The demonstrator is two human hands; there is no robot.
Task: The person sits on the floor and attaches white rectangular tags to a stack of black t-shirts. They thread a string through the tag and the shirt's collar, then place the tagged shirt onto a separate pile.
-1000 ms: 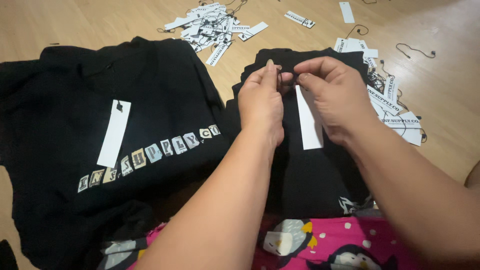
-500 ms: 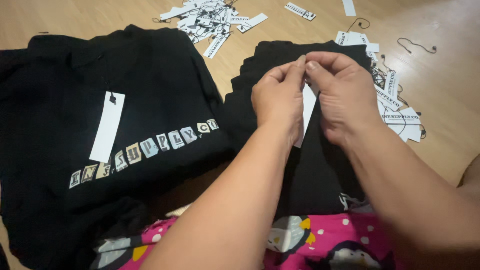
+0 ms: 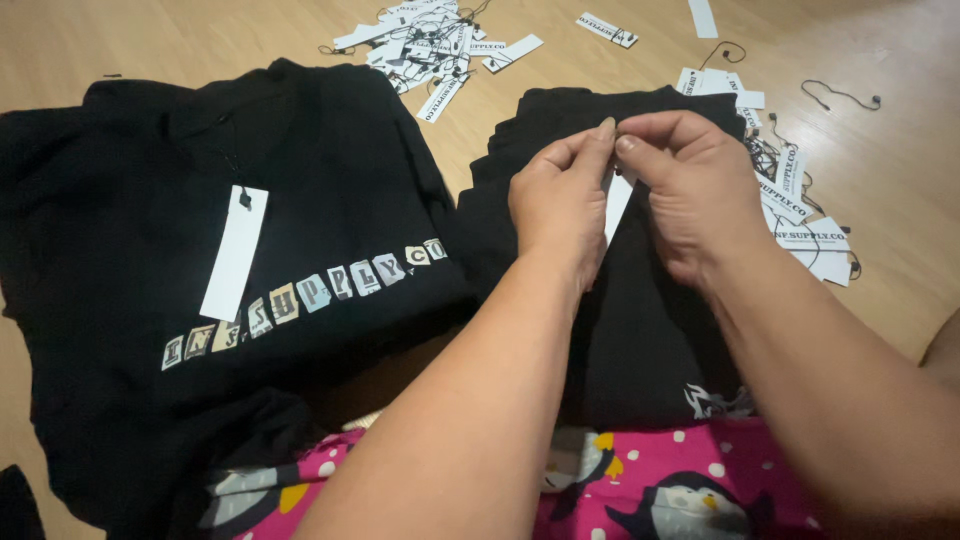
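Observation:
My left hand [image 3: 555,195] and my right hand [image 3: 690,180] meet fingertip to fingertip over a stack of folded black shirts [image 3: 640,320]. Between them they pinch the top of a long white paper tag [image 3: 617,208], which hangs down between the hands against the black cloth. To the left lies another black shirt [image 3: 150,250] spread flat, with a row of pale cut-out letters across it and a white tag [image 3: 235,252] fastened near its collar.
Loose white tags [image 3: 430,40] lie heaped on the wooden floor at the back. More tags and black strings [image 3: 800,210] lie to the right of the stack. Pink dotted fabric with penguins [image 3: 640,490] is at the bottom edge.
Both hands have stayed pinched together on the tag above the folded stack. The view has shifted slightly, so the shirts sit a little lower in the picture.

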